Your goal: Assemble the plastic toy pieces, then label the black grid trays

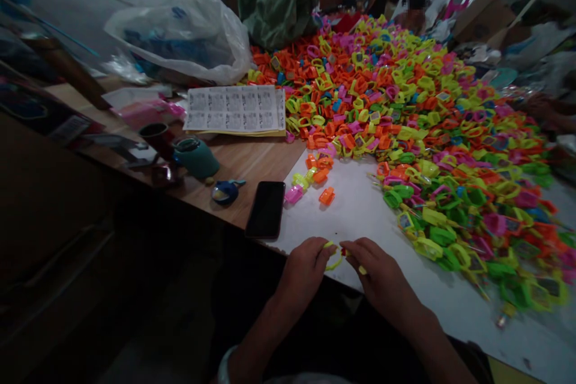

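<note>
Near the table's front edge, my left hand [308, 261] pinches one side of a yellow plastic band [333, 265]. My right hand [375, 264] is closed at the band's other side, with yellow bits and a small dark red spot at its fingertips. The two hands are a short gap apart. Just beyond them, an orange plastic piece [327, 195] lies alone on the white surface. Beside it is a short row of pink, yellow and orange pieces. A large heap of bright plastic toy watches [405, 108] spreads behind and to the right.
A black phone [265, 210] lies left of my hands, beside blue scissors or tape [225, 192], a teal jar [195, 157] and a printed sheet stack [234, 109]. A plastic bag [180, 36] and green sack stand behind. People are at the back.
</note>
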A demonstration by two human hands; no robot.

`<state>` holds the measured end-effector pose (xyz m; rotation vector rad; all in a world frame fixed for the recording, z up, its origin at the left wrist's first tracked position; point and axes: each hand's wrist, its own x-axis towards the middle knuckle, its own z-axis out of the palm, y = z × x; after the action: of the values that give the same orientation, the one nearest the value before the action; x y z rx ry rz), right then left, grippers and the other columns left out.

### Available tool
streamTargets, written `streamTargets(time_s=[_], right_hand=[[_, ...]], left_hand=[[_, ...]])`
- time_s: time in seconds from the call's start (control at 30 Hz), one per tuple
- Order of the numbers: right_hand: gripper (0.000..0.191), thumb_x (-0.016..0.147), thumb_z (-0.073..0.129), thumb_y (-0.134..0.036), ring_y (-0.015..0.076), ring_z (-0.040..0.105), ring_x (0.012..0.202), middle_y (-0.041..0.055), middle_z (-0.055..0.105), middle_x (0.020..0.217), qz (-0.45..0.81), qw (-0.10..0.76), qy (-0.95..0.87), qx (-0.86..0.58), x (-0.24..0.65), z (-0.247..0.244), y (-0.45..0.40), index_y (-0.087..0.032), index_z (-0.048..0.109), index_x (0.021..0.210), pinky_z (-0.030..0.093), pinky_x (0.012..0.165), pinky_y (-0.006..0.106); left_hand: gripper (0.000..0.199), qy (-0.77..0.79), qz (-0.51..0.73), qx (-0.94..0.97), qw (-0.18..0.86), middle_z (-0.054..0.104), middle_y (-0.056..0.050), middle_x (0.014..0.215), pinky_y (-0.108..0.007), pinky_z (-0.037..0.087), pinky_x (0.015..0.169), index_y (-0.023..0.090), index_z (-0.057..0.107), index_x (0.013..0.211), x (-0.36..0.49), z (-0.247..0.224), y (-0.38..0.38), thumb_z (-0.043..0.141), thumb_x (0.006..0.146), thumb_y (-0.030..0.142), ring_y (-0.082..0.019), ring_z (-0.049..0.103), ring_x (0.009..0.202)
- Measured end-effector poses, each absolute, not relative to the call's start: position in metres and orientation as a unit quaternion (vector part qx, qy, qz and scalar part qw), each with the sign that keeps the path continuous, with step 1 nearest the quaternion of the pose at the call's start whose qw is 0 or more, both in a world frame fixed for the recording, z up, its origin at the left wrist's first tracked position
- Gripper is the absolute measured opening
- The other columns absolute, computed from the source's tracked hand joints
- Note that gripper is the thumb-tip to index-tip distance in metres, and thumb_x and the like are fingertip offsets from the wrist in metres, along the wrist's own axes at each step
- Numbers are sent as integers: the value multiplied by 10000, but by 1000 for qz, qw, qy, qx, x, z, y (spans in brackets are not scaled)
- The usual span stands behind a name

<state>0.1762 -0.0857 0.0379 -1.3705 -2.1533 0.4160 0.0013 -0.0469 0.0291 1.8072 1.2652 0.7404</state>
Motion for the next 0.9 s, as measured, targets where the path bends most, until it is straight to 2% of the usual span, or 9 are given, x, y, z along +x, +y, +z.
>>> streamTargets(time_s=[0.17,0.23,0.33,0.5,0.63,0.7,0.77,0.83,0.9], right_hand=[[323,890,458,-180,177,576,773,95,610,898,35,206,-852,-480,177,25,-87,-138,500,1208,504,628,278],[278,906,449,-229,170,558,717,84,606,840,-21,201,-860,-469,180,21,-87,-125,518,1154,469,577,268],[190,918,411,-204,156,526,663,62,590,774,-72,197,-864,-458,185,17,-88,-147,553,1032,406,540,261],[157,919,393,-182,141,485,586,12,541,665,-52,228,-866,-442,187,6,-87,-179,542,870,339,514,247],[198,937,374,-244,132,507,572,9,548,665,-46,244,-845,-473,201,0,-78,-194,551,864,368,505,234],[186,933,392,-266,143,555,629,33,588,731,-83,253,-822,-503,228,1,-71,-200,565,952,419,532,235],[229,910,442,-285,181,600,743,81,624,846,-161,270,-780,-542,269,4,-61,-196,554,1090,480,609,266],[403,877,484,-275,258,615,844,138,632,969,-270,274,-722,-575,310,7,-50,-193,476,1272,509,700,368],[557,848,498,-260,335,617,876,177,623,1048,-355,272,-671,-592,336,5,-37,-218,363,1387,510,685,455]], left_hand=[[366,537,233,681,441,466,27,567,-236,319,552,175,500,580,3,25,-45,411,828,428,-115,441,582],[362,543,222,655,477,415,41,529,-230,299,518,178,456,528,6,22,-44,448,786,431,-104,402,548],[336,544,207,616,531,391,46,485,-224,294,481,184,433,487,14,16,-40,489,725,414,-102,392,519],[306,548,145,560,604,445,41,421,-228,294,440,176,510,514,24,10,-36,510,700,418,-104,414,432],[410,524,152,566,618,476,40,479,-225,326,430,173,527,614,28,22,-31,424,779,533,-98,427,400],[443,523,194,604,569,550,13,609,-233,396,487,172,554,718,26,29,-23,356,823,554,-111,502,474],[421,551,246,648,465,612,-36,807,-264,464,625,175,580,882,22,30,-10,336,851,518,-141,579,633],[406,591,285,673,341,605,-94,1009,-322,471,794,169,563,1043,18,24,10,350,858,461,-185,595,838],[435,624,298,674,259,545,-151,1175,-387,435,909,137,525,1146,18,13,34,348,858,410,-237,550,1038]])
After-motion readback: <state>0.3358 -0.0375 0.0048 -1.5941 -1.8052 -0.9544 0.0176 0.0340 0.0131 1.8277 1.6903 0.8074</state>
